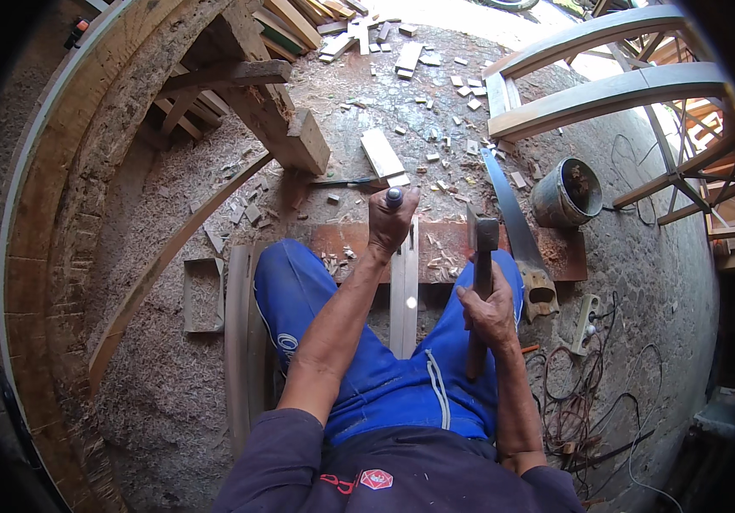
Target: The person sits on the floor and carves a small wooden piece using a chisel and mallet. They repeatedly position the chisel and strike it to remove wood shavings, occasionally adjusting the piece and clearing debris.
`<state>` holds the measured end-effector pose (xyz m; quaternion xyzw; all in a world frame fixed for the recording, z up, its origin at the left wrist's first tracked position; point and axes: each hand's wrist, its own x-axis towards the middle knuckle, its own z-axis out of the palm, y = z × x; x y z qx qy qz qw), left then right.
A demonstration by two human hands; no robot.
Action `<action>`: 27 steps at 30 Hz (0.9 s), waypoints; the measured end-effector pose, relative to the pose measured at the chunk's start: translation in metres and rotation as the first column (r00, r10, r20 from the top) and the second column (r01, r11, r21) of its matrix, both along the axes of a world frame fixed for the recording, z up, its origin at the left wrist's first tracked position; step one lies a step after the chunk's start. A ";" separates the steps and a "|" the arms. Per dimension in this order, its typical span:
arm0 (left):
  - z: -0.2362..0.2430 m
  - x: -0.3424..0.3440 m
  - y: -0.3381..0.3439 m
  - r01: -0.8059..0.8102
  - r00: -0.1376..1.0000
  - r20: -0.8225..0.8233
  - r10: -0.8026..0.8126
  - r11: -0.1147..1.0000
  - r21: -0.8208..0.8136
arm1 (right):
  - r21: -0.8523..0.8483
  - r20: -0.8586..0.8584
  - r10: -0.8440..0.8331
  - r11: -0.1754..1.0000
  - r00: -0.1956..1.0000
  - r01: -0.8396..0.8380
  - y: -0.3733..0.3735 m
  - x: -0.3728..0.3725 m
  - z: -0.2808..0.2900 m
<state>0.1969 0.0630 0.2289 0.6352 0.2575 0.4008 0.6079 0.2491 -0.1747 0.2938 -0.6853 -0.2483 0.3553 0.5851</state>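
My left hand (391,224) is closed around an upright chisel (394,197). Only its butt end shows, pointing up at me; the blade is hidden under the fist. Below that hand, a pale wooden rail (403,303) with narrow slots cut in it runs between my thighs and lies across a low reddish-brown board (448,244). My right hand (489,309) grips a hammer (482,235) by its wooden handle, the metal head up. The hammer is over my right thigh, apart from the chisel.
A handsaw (517,218) lies right of the board, beside a metal bucket (566,192). Cables and a power strip (587,323) lie at the right. Curved wooden frames (607,94) stand far right, and a heavy timber bench (51,282) rises at the left. Offcuts and shavings litter the floor.
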 end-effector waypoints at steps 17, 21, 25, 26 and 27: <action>-0.042 0.000 -0.018 -0.010 0.998 0.064 -0.023 0.881 0.474 | -0.549 0.589 0.599 0.789 0.542 -0.276 0.066 0.037 0.041; 0.004 -0.031 -0.005 -0.064 0.994 0.092 0.061 0.998 0.028 | -0.275 0.377 0.248 0.950 0.892 -0.148 0.059 0.022 -0.007; 0.064 -0.051 0.060 -0.213 0.960 -0.091 0.264 0.903 0.374 | -0.460 0.298 0.156 0.888 0.942 -0.002 0.077 0.030 -0.058; 0.071 -0.047 0.072 -0.165 0.954 -0.152 0.259 0.877 0.452 | -0.501 0.328 0.176 0.865 0.928 0.013 0.077 0.045 -0.078; 0.077 -0.048 0.084 -0.117 0.940 -0.214 0.266 0.839 0.531 | -0.537 0.352 0.200 0.843 0.914 0.022 0.081 0.059 -0.096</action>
